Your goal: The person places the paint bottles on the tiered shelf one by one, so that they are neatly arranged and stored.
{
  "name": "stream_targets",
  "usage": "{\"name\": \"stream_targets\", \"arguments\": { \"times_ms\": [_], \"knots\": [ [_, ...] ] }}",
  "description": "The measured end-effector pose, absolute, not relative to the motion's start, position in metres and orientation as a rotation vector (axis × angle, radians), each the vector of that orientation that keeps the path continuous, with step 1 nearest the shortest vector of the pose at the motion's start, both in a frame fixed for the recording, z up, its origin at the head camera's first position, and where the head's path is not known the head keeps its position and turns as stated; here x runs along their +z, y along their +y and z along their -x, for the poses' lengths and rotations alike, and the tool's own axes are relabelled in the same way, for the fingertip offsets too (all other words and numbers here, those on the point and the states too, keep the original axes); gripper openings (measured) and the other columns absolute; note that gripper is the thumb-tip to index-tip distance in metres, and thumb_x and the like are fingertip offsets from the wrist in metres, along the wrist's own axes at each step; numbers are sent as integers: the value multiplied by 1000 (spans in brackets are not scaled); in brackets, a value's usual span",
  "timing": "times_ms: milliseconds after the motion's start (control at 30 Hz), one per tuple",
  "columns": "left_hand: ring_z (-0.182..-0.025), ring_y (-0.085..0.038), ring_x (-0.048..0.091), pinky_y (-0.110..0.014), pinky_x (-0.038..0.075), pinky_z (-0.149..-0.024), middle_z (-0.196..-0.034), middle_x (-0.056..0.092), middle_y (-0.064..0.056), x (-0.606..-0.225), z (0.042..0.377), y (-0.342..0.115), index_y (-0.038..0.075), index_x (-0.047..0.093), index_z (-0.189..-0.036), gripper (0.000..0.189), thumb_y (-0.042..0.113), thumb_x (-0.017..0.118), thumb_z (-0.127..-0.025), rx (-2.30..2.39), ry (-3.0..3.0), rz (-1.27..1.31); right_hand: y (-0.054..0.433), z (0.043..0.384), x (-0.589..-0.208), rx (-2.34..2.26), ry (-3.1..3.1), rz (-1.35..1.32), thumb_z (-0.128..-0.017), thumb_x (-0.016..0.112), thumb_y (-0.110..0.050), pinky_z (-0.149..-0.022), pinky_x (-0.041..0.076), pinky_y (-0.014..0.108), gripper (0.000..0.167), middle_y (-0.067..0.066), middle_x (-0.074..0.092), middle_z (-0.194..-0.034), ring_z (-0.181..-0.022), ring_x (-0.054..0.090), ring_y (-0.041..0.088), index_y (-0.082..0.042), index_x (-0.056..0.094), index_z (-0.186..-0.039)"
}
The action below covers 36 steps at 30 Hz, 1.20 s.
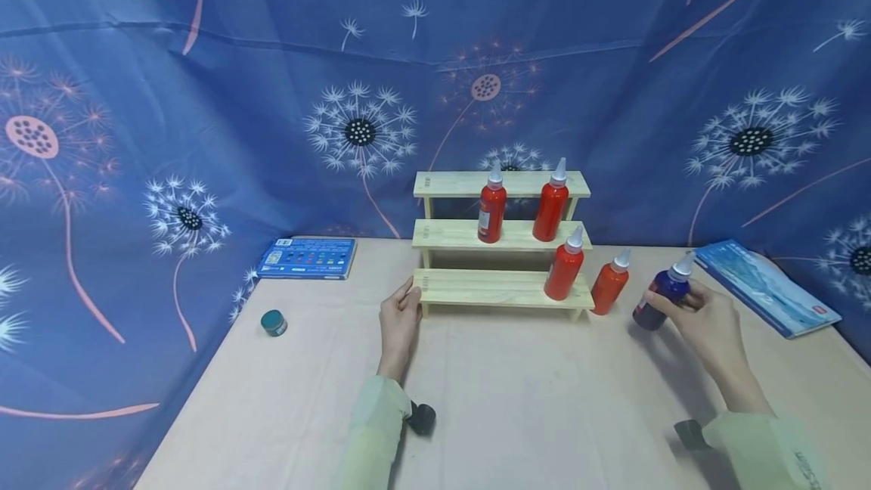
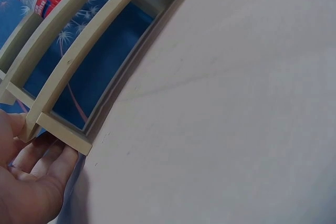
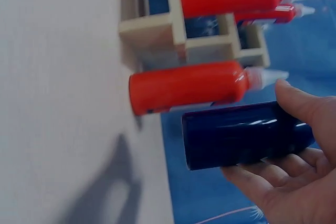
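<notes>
Nearest are two pale green sleeves point(image 1: 376, 426) over a pale cloth-covered counter point(image 1: 517, 399). The hands are well apart: the left hand point(image 1: 400, 320) grips the left end of the lowest board of a three-tier pale wooden shelf point(image 1: 490, 289); the right hand point(image 1: 704, 316) is clasped round a dark blue plastic bottle with a pointed clear nozzle point(image 1: 658, 297), holding it slightly tilted above the counter. A small teal-lidded jar point(image 1: 274, 322) sits to the left. Just beside the shelf's right end stands an orange-red nozzle bottle point(image 1: 608, 289). One red bottle point(image 1: 565, 271) stands on the lowest board, two more point(image 1: 491, 214) on the middle one. Flat blue printed packs point(image 1: 769, 287) lie at both sides, before a blue dandelion-patterned curtain point(image 1: 272, 97).
</notes>
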State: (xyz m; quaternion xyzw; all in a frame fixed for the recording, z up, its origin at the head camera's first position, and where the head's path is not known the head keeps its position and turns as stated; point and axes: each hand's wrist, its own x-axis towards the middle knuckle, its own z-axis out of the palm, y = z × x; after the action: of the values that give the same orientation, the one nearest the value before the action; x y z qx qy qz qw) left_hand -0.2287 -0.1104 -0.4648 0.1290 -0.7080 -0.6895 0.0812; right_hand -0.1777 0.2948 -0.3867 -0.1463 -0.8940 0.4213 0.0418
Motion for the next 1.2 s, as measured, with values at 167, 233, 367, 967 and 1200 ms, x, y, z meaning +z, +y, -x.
{"name": "stream_targets", "arguments": {
  "times_ms": [167, 233, 367, 967, 1200],
  "knots": [
    [-113, -28, 64, -27, 57, -89, -123, 66, -16, -465, 231, -111, 7, 57, -135, 37, 16, 56, -99, -2054, -2110, -378, 284, 167, -379, 1296, -2725, 446, -90, 63, -51, -98, 44, 61, 86, 33, 49, -137, -125, 48, 48, 5, 34, -148],
    [-114, -28, 64, -27, 57, -89, -124, 65, -15, -465, 231, -111, 7, 57, -135, 37, 17, 56, -100, -2046, -2117, -376, 279, 164, -376, 1302, -2713, 438, -90, 65, -49, -96, 47, 56, 85, 33, 50, -136, -123, 50, 47, 5, 34, -148],
    [-114, -27, 63, -27, 57, -90, -124, 65, -14, -464, 232, -111, 8, 57, -136, 37, 17, 56, -100, -2039, -2120, -386, 266, 159, -372, 1297, -2700, 374, -91, 66, -45, -88, 53, 44, 82, 34, 51, -134, -116, 59, 43, 6, 34, -147],
    [-114, -28, 63, -28, 57, -90, -122, 66, -15, -463, 228, -110, 8, 56, -136, 38, 16, 56, -100, -2063, -2108, -401, 195, 152, -365, 1345, -2668, 68, -89, 73, -33, -93, 51, 49, 67, 30, 60, -126, -114, 60, 45, 5, 48, -138],
    [-116, -26, 63, -28, 56, -91, -122, 66, -13, -465, 228, -109, 9, 57, -136, 37, 17, 56, -100, -2063, -2119, -412, 167, 163, -364, 1431, -2630, -19, -88, 74, -27, -99, 49, 49, 60, 27, 61, -126, -117, 59, 42, 3, 52, -135]
  ]
}}
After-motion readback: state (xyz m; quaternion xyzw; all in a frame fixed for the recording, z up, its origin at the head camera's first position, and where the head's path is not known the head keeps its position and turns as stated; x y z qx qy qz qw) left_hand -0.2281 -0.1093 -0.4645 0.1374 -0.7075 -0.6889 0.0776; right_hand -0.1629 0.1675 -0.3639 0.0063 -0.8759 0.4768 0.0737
